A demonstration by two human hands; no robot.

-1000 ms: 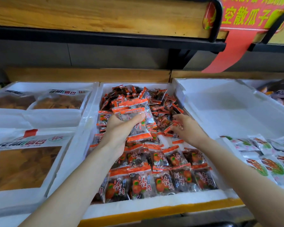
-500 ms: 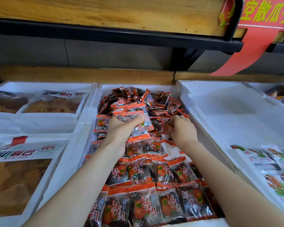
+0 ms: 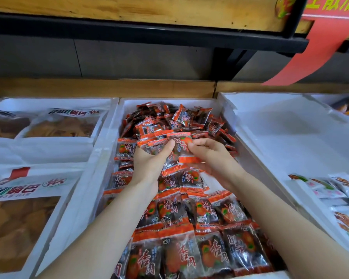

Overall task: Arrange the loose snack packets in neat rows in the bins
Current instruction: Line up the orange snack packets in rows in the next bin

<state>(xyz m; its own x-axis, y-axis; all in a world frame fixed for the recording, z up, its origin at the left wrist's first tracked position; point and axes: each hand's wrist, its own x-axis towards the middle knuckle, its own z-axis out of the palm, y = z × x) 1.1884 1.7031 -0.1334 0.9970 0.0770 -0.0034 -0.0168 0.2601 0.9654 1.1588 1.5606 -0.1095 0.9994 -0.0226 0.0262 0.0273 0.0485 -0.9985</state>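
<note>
Our left hand (image 3: 149, 166) grips a fanned bunch of small orange-and-black plastic snack packets (image 3: 153, 137), thumb curled over the front, above the middle of the white foam bin (image 3: 107, 150). Our right hand (image 3: 216, 160) pinches one more packet (image 3: 180, 147) of the same kind, held upright, its left edge touching the bunch. Beyond the hands, a loose heap of packets (image 3: 181, 117) fills the bin's far end. Nearer us, packets lie in overlapping neat rows (image 3: 206, 214) down to the near edge. On the left, large clear bags of golden crisps (image 3: 63, 125). On the right, a wide white bin (image 3: 290, 127) with pale green-printed sachets (image 3: 340, 194) at its near corner.
</note>
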